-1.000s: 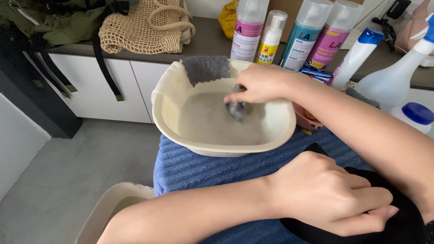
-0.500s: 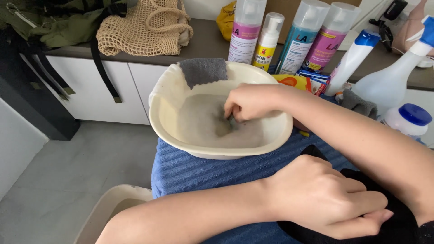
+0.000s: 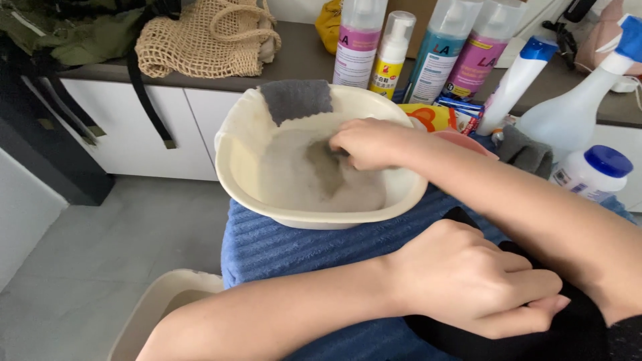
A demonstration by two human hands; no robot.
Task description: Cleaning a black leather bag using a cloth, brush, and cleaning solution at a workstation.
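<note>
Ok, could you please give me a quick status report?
Right hand dips grey cloth in cream plastic basin. Left hand rests on black fabric. Nothing obstructing.

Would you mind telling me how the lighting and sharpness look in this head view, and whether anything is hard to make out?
Head view: soft, even light with no harsh glare; the right hand in the cream basin is fairly sharp, but the cloudy water hides most of the grey cloth it grips; the left hand on the black fabric is close and slightly soft; the bottles lean at the frame edge.

It was a home laundry corner: spray bottles point(image 3: 447, 50) lined a dark desk point(image 3: 304, 60) above white cabinets point(image 3: 134, 134), beside a grey tiled floor point(image 3: 100, 254).
</note>
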